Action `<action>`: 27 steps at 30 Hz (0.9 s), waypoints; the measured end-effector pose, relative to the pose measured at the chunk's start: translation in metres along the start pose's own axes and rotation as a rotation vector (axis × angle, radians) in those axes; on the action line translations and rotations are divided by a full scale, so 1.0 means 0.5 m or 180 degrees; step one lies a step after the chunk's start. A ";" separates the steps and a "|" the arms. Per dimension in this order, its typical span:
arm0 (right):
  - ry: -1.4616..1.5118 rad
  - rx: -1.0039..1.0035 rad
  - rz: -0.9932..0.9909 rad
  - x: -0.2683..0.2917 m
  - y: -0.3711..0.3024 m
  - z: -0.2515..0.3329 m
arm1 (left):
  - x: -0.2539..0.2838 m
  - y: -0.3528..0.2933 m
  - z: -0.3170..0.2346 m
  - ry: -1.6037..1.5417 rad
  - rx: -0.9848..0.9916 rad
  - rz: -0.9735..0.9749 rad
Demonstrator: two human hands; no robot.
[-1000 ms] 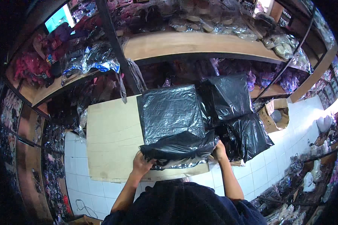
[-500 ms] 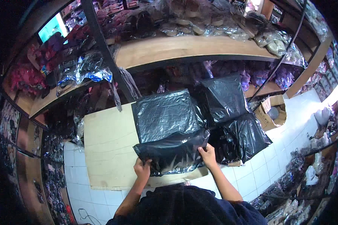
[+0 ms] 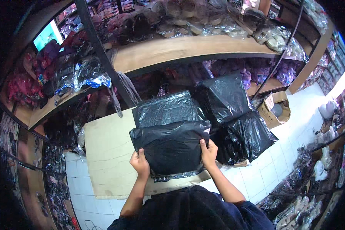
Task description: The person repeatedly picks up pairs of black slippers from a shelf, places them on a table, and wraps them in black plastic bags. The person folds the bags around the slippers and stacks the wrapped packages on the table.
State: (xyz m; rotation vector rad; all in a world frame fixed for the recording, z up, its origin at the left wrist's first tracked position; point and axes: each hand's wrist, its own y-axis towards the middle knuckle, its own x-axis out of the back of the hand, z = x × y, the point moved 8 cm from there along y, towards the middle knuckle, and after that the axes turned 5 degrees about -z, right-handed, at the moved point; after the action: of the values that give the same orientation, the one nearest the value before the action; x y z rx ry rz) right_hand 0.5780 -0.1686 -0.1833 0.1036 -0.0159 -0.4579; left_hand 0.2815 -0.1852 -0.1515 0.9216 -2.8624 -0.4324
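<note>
Black plastic-wrapped parcel (image 3: 168, 147): gripped at its sides by left hand (image 3: 140, 163) and right hand (image 3: 208, 152), over cardboard sheet (image 3: 109, 153). Second wrapped parcel (image 3: 165, 109) behind; black bags (image 3: 237, 126) alongside.

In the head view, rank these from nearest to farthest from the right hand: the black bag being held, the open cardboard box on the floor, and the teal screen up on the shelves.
1. The held black bag: gripped at its right edge by the right hand.
2. The open cardboard box: on the white floor, up and to the right.
3. The teal screen: far upper left, on the shelves.
</note>
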 end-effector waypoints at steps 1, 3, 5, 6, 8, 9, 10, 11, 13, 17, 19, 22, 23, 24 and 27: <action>-0.0164 0.0011 -0.0005 0.008 -0.001 0.002 | -0.005 0.000 -0.010 -0.0089 0.0044 -0.0019; -0.0075 0.0148 -0.0176 0.025 -0.003 0.008 | -0.012 -0.004 -0.019 -0.0333 0.0131 0.0040; -0.0240 0.0583 -0.0535 0.046 -0.006 0.040 | -0.010 -0.018 0.003 -0.0372 0.0333 0.0102; -0.0123 0.0450 -0.0483 0.049 -0.006 0.048 | -0.013 -0.023 0.009 -0.0383 0.0440 0.0130; 0.0106 0.0187 -0.0390 0.063 -0.009 0.068 | -0.022 -0.038 -0.002 -0.0228 0.0431 0.0027; 0.0110 0.0128 -0.0356 0.073 -0.009 0.071 | -0.034 -0.044 -0.011 -0.0259 0.0399 -0.0018; 0.0152 0.0145 -0.0382 0.085 -0.007 0.072 | -0.043 -0.049 -0.017 -0.0289 0.0367 -0.0065; 0.0196 0.0163 -0.0405 0.098 -0.005 0.073 | -0.051 -0.054 -0.014 -0.0267 0.0288 -0.0030; 0.0023 0.0205 -0.0465 0.131 0.005 0.086 | -0.068 -0.067 0.000 -0.0225 0.0128 0.0037; -0.0298 0.0059 -0.0554 0.211 0.037 0.087 | -0.134 -0.103 -0.035 0.0059 0.0280 0.0303; -0.0565 -0.0003 -0.0565 0.259 0.056 0.101 | -0.167 -0.137 -0.026 0.0153 0.0444 0.0303; -0.0949 -0.0014 -0.0528 0.358 0.106 0.040 | -0.256 -0.194 -0.043 -0.0027 0.0556 0.0362; -0.0872 -0.0035 -0.0557 0.389 0.122 0.056 | -0.295 -0.212 -0.079 0.0076 0.0563 0.0416; -0.1112 -0.0089 -0.0623 0.421 0.139 0.084 | -0.329 -0.230 -0.100 0.0182 0.0571 0.0468; -0.1543 -0.0103 -0.0491 0.521 0.214 0.090 | -0.432 -0.278 -0.103 0.0532 0.0402 0.0688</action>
State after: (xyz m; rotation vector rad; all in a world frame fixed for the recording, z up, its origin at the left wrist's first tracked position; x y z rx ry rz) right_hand 0.8571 -0.1927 -0.1297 -0.0406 -0.4790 -0.6285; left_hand 0.5432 -0.1790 -0.1464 0.6214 -2.8178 -0.1473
